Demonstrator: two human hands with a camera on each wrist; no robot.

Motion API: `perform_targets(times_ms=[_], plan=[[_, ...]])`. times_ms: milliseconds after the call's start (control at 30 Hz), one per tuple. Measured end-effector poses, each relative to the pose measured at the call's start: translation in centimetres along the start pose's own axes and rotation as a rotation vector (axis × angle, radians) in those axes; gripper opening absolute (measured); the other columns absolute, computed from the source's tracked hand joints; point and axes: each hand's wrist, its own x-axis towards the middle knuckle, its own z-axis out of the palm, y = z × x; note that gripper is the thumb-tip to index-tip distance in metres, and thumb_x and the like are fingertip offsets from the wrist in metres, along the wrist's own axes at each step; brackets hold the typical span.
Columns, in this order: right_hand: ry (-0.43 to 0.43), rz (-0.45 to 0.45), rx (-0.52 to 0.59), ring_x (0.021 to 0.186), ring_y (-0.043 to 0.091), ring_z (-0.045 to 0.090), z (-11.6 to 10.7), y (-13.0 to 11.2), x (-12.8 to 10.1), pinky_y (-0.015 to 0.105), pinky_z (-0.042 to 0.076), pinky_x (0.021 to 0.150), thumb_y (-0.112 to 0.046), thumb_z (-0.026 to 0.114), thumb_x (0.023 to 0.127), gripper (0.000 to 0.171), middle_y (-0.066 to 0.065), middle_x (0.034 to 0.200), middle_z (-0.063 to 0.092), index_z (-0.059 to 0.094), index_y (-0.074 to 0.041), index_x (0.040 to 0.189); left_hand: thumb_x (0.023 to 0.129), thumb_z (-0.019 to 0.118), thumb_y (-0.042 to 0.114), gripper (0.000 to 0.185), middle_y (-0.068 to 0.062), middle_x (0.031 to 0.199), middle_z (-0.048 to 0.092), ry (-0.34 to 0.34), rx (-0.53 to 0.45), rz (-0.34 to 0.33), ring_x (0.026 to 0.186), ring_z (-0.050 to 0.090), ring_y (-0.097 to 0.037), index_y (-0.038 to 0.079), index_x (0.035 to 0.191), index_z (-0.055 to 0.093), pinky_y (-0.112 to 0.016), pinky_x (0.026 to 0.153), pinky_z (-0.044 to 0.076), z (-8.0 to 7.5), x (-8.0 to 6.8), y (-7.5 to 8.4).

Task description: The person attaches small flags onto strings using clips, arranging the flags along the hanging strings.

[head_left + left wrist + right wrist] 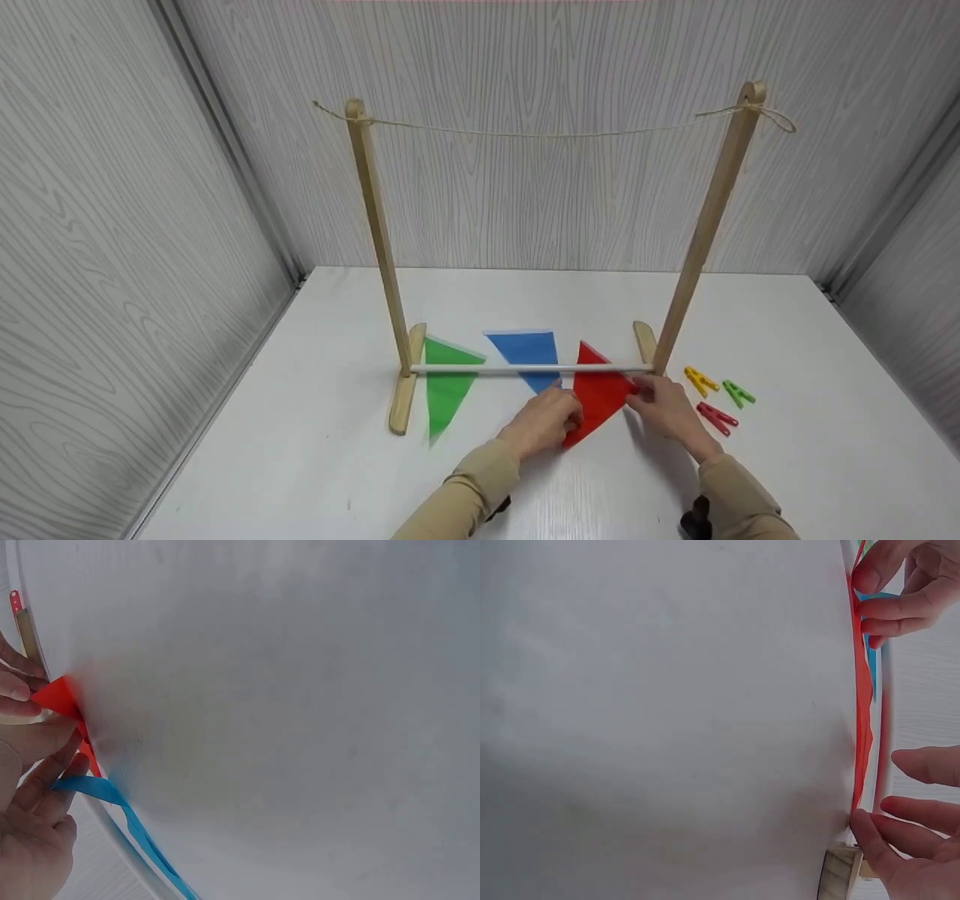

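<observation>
A red pennant [600, 394] lies on the white table, partly under the white crossbar of a wooden stand. My left hand [546, 420] pinches its left side between thumb and fingers. At its right corner, my right hand [666, 409] pinches the fabric; the right thumb [866, 829] presses the edge in the right wrist view. A blue pennant [529, 349] lies behind my left hand, its lower tip hidden by the fingers; whether they touch it I cannot tell. Farther left is a green pennant [448, 386], also crossed by the bar.
Two wooden posts, left [379, 232] and right [705, 232], rise from flat feet. A thin string [555, 135] is tied between their tops. Yellow [700, 381], green [738, 393] and red [717, 418] clothespins lie to the right. Wood-patterned panels surround the table [300, 442].
</observation>
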Motion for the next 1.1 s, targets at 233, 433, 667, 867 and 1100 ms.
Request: perform_targets(times_ms=[233,433,667,867,1100], plan=[[0.076,0.025,0.0,0.083,0.021,0.057,0.5,0.0,0.2,0.028,0.052,0.07,-0.012,0.068,0.095,0.036,0.016,0.102,0.069,0.062,0.005,0.126,0.094,0.066,0.001,0.021,0.001,0.104,0.071,-0.044,-0.046,0.007,0.105,0.061,-0.012,0.014,0.106,0.077,-0.025,0.1,0.052,-0.3,-0.3,-0.2],[0.105,0.03,0.009,0.093,0.026,0.061,0.7,0.0,0.1,0.036,0.058,0.077,-0.011,0.066,0.095,0.037,0.022,0.112,0.067,0.06,0.007,0.127,0.093,0.066,0.0,0.021,0.0,0.107,0.067,-0.048,-0.081,0.002,0.106,0.058,-0.013,0.014,0.106,0.074,-0.024,0.098,0.052,-0.3,-0.5,-0.4],[0.122,0.046,0.03,0.097,0.03,0.062,0.9,0.0,0.4,0.038,0.06,0.077,-0.011,0.068,0.094,0.043,0.025,0.114,0.066,0.056,0.009,0.131,0.09,0.069,-0.001,0.018,0.001,0.1,0.072,-0.029,-0.089,0.053,0.096,0.057,-0.011,0.013,0.101,0.075,-0.02,0.09,0.053,-0.2,-0.1,-0.8],[0.121,0.049,0.047,0.09,0.027,0.062,1.1,0.0,0.8,0.035,0.06,0.075,-0.008,0.071,0.091,0.042,0.023,0.108,0.068,0.058,0.007,0.128,0.089,0.07,-0.003,0.019,0.0,0.099,0.072,-0.02,-0.115,0.082,0.09,0.057,-0.009,0.012,0.1,0.073,-0.018,0.087,0.052,-0.1,-0.1,-0.9],[0.129,0.053,0.069,0.086,0.025,0.062,1.3,0.1,0.9,0.034,0.061,0.075,-0.001,0.069,0.089,0.041,0.024,0.105,0.069,0.057,0.01,0.126,0.09,0.069,-0.003,0.02,0.0,0.103,0.073,-0.01,-0.144,0.102,0.093,0.058,-0.008,0.011,0.103,0.072,-0.017,0.09,0.053,0.0,-0.1,-1.1]])
